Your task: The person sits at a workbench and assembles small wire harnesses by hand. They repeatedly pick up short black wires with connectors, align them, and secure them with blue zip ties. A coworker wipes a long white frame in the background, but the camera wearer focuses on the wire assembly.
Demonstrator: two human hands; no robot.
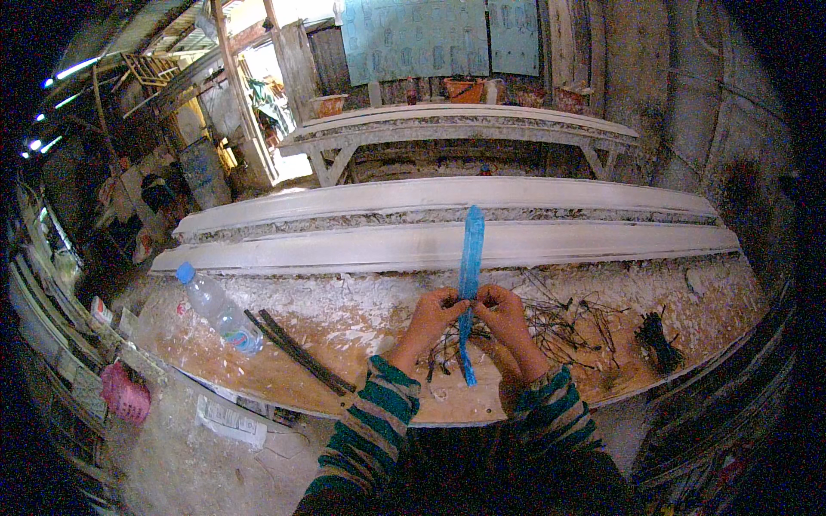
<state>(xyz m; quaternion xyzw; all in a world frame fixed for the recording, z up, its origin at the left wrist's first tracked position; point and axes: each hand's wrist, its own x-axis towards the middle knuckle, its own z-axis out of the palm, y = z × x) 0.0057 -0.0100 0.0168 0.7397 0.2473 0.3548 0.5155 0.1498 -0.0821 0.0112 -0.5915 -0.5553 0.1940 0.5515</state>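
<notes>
Both hands are together over the near part of the worktable, pinching a long, flat blue strip. It could be plastic or cloth; I cannot tell. My left hand grips it from the left, and my right hand from the right, fingertips nearly touching. Above the fingers the strip stands up to a pointed end, in front of the white mouldings; below them a narrower tail hangs to the board. Loose dark strands lie under and beside my right hand. Farther right sits a tied bundle of dark strands.
Two long white mouldings span the table's far side. A clear plastic bottle with a blue cap lies at left, near thin dark strips. A second bench stands beyond. Left of the table are a pink bag and a floor sack.
</notes>
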